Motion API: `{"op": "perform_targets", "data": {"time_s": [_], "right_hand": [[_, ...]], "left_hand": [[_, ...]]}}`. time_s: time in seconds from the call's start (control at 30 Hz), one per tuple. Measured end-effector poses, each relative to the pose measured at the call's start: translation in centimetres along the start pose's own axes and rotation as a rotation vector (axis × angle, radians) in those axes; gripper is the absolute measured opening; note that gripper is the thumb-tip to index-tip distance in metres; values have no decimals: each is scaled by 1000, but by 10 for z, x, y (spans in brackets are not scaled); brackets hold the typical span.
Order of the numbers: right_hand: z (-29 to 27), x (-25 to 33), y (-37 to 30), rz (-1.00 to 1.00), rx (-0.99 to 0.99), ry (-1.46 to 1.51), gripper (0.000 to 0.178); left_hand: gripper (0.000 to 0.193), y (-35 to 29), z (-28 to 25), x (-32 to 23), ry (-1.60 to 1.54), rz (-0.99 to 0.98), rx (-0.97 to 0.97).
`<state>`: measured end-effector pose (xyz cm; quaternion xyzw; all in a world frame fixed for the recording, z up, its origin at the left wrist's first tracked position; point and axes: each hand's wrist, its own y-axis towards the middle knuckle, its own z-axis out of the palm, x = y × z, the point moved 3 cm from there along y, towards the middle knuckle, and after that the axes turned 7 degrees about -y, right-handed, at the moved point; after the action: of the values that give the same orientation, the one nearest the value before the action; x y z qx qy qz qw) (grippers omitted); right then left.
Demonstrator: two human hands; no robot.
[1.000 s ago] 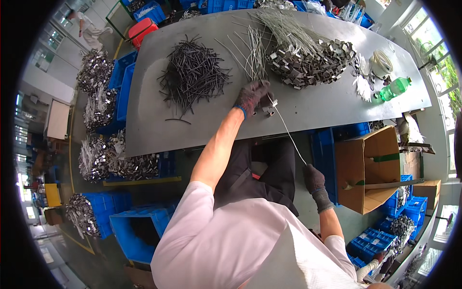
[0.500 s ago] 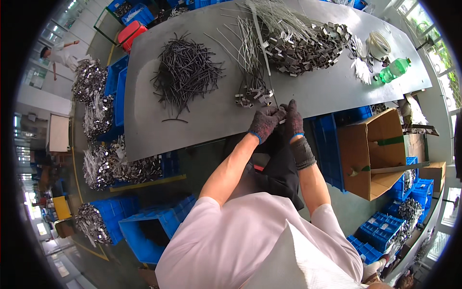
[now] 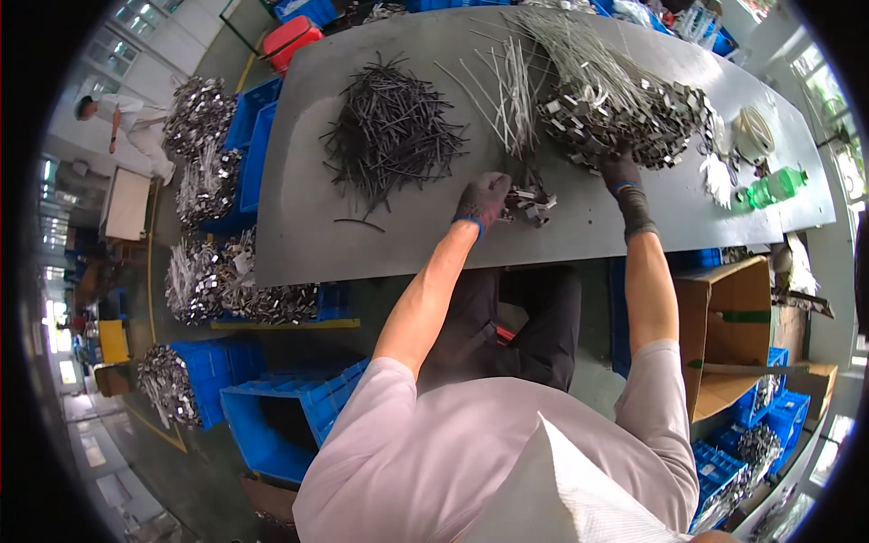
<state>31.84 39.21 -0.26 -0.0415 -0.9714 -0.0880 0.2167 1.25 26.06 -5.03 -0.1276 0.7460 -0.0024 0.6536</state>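
Observation:
Both of my hands wear dark, stained work gloves. My left hand (image 3: 483, 198) is closed beside a small heap of metal clips on wires (image 3: 532, 208) close to the table's front edge; what its fingers hold, if anything, is hidden. My right hand (image 3: 621, 172) reaches to the near edge of a large pile of metal clips (image 3: 647, 122), whose pale wires (image 3: 566, 50) fan toward the far side. Its fingertips are lost among the clips. Left of the small heap lies a pile of short black tubes (image 3: 394, 131), with one loose black tube (image 3: 359, 223) in front.
On the grey metal table (image 3: 303, 213), a green plastic bottle (image 3: 777, 187) and a cream roll (image 3: 753, 134) lie at the right. A cardboard box (image 3: 724, 339) is below its right edge. Blue crates (image 3: 272, 425) and heaped metal parts (image 3: 195, 281) line the left. A person (image 3: 127, 127) is at far left.
My hands were together at the table's front edge and are now apart. The left has moved beside the small heap, the right forward and right to the large pile. The view has shifted.

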Motion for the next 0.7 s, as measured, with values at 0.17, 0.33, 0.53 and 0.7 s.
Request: {"op": "perform_targets", "data": {"time_s": [0.17, 0.33, 0.53, 0.7], "right_hand": [[28, -46, 12, -77, -75, 235, 50], [54, -79, -4, 139, 261, 331, 44], [74, -82, -40, 544, 335, 883, 79], [111, -89, -5, 530, 258, 838, 74]], "left_hand": [[40, -41, -140, 48, 599, -163, -551], [45, -67, -233, 76, 785, -522, -646], [43, -30, -256, 139, 814, -534, -630], [30, -24, -241, 149, 593, -540, -372]]}}
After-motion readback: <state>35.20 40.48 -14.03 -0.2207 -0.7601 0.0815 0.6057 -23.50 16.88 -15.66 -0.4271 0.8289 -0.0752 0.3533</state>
